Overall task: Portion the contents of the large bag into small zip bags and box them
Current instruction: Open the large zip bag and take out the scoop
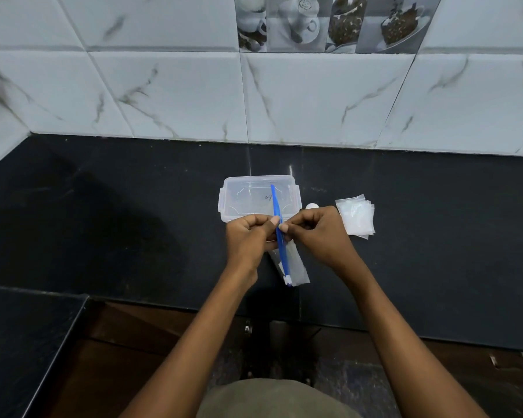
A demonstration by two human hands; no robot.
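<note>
Large clear bag (295,263) with blue zip strip (280,236) along its top edge: held edge-on above the counter's near part, strip running from far to near, near end with a small white slider. Clear plastic box (258,196), lidded, side latches, sits just beyond it, centre of counter. Stack of small clear zip bags (357,215) lies flat to the right of the box, slightly fanned.

Clear glossy plastic box (258,198); thin clear plastic bags (357,215); polished black stone counter (435,236); glazed marbled tiles (314,98).
</note>
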